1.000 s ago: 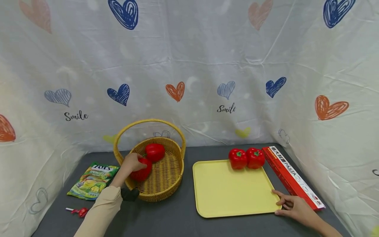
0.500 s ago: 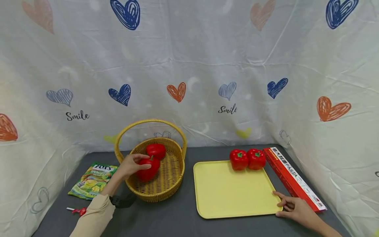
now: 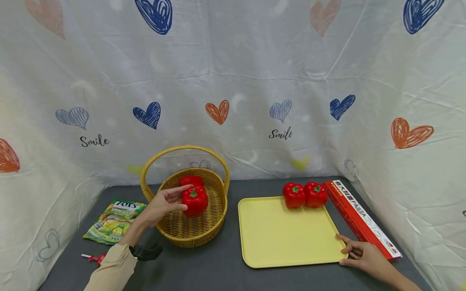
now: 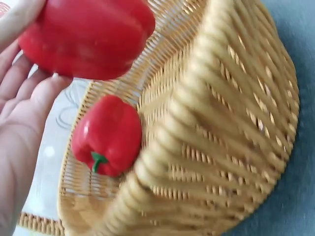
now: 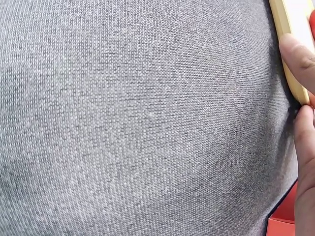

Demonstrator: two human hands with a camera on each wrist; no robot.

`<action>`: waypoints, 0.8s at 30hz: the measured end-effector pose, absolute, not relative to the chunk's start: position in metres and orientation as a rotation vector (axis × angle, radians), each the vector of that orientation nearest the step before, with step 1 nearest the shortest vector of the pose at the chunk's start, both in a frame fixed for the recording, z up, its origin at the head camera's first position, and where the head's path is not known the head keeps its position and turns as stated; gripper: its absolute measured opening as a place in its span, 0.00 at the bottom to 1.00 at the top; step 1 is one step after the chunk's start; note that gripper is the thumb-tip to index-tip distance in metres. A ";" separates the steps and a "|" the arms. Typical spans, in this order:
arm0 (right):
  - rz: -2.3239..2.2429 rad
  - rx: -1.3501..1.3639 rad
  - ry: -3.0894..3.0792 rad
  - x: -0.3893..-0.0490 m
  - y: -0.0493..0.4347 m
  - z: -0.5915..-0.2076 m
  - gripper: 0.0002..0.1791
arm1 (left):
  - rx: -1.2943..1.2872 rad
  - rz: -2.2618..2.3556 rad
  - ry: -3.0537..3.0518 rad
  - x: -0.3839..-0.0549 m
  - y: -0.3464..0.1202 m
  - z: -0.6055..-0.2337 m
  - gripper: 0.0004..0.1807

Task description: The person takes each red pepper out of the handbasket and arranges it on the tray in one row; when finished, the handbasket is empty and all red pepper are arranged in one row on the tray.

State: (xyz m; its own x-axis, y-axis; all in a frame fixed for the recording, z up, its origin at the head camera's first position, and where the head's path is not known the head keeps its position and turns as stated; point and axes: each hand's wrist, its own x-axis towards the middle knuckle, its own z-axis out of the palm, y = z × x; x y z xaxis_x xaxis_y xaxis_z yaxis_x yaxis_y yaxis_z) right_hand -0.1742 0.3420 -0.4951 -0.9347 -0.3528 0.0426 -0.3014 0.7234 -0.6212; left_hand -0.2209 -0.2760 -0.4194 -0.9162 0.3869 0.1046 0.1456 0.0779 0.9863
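The left grip (image 3: pixel 162 205) is clamped on a red pepper (image 3: pixel 196 202), thumb on the near side and fingers round the far side, with the green stem up.

Furthest left on the desk (image 3: pixel 204 270) lie a green sweet bag (image 3: pixel 115 222) and, nearer, a red lollipop (image 3: pixel 98 258) partly behind the sleeve. Next comes the wicker basket (image 3: pixel 193 241); the held pepper shows over its inside, apparently raised. A second pepper (image 4: pixel 108 137) lies tipped in there, right behind the held one in the head view.

That skin looks smooth and could slip, so I would want thumb and fingers set squarely opposite, with firm, even pressure. Any lift should go straight up first, clear of the second pepper and the rim, then pass in front of the arched handle (image 3: pixel 183 148).

Further right, the yellow tray (image 3: pixel 284 238) bears two peppers (image 3: pixel 294 195) at its far right corner. The right grip (image 3: pixel 365 256) pinches the near right corner; a light hold should steady it without tipping. Beyond lies a red pasta box (image 3: pixel 364 220).
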 end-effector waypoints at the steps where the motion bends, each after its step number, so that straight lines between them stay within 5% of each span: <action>1: -1.012 -0.545 2.840 -0.174 0.342 -0.495 0.15 | 0.567 1.956 2.124 -0.221 -0.275 -0.418 0.33; 12: -1.027 -0.539 2.811 -0.174 0.343 -0.494 0.15 | 0.743 2.056 1.842 -0.222 -0.229 -0.408 0.31; 24: -1.060 -0.530 2.783 -0.175 0.344 -0.496 0.14 | 0.895 2.025 1.692 -0.242 -0.130 -0.420 0.39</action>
